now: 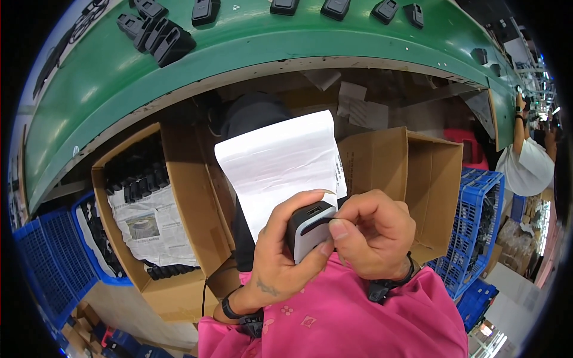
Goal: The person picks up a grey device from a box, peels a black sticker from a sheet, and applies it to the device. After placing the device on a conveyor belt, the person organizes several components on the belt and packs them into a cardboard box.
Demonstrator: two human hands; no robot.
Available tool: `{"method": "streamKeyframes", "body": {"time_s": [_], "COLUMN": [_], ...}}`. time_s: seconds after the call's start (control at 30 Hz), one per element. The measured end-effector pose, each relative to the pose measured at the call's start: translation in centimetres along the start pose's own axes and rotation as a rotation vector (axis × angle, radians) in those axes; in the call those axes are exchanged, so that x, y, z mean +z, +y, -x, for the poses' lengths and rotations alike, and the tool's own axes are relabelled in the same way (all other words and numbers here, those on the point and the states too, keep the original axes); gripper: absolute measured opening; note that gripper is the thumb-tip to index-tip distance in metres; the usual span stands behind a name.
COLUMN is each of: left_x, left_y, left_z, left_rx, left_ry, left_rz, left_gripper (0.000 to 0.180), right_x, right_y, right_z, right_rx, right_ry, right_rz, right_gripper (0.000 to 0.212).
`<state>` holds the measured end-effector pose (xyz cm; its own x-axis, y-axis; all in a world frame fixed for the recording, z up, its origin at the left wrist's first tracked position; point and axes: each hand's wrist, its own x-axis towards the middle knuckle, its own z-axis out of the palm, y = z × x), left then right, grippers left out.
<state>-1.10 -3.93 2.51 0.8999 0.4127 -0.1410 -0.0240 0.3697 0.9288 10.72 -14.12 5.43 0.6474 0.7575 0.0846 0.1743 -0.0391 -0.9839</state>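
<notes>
My left hand (279, 259) is wrapped round a small box-shaped electronic device (308, 231) with a black shell and a whitish face. A rectangular port shows on its upper end, and a dark curved strip runs across the face. Against the device's right edge, my right hand (379, 238) is closed in a pinch of thumb and forefinger. Whatever lies between those fingertips is too small to make out. Beneath both hands, white paper sheets (280, 158) spread over my lap.
Black plastic housings (206, 11) stand along the green workbench (239, 51). At left, an open carton (188, 197) holds black parts and newspaper; another carton (433, 197) stands open at right. Blue crates (477, 209) flank both sides. A person in white (525, 167) is at far right.
</notes>
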Motion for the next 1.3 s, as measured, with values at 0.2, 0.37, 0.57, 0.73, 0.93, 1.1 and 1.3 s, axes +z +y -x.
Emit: {"method": "streamKeyframes", "body": {"time_s": [0.2,0.37,0.57,0.73,0.93,1.1,1.3], "left_x": [0.0,0.0,-0.2,-0.6,-1.7,-2.8,-4.2], "left_y": [-0.4,-0.6,-0.4,-0.6,-0.4,0.1,-0.1], "left_z": [0.2,0.1,-0.3,-0.8,-1.2,-1.7,-2.0], "left_rx": [-0.004,0.004,-0.075,-0.243,-0.282,-0.334,-0.298], "left_ry": [0.029,0.043,0.052,0.008,0.018,-0.003,0.044], "left_rz": [-0.006,-0.034,0.055,0.380,0.551,0.676,0.626], "left_gripper": [0.056,0.056,0.056,0.058,0.060,0.054,0.053], "right_x": [-0.1,0.0,-0.2,-1.7,-0.8,0.2,2.2], "right_y": [0.2,0.6,0.6,2.6,2.6,2.5,2.0], "right_z": [0.0,-0.1,-0.7,-0.5,-1.0,-2.0,-3.9], "right_rx": [-0.001,-0.017,0.153,0.334,0.370,0.363,0.368], "right_ry": [-0.018,0.014,-0.035,-0.048,-0.057,-0.096,-0.101], "right_rz": [0.052,0.055,0.032,-0.196,-0.206,-0.152,-0.108], "right_gripper": [0.011,0.010,0.016,0.021,0.022,0.021,0.014]}}
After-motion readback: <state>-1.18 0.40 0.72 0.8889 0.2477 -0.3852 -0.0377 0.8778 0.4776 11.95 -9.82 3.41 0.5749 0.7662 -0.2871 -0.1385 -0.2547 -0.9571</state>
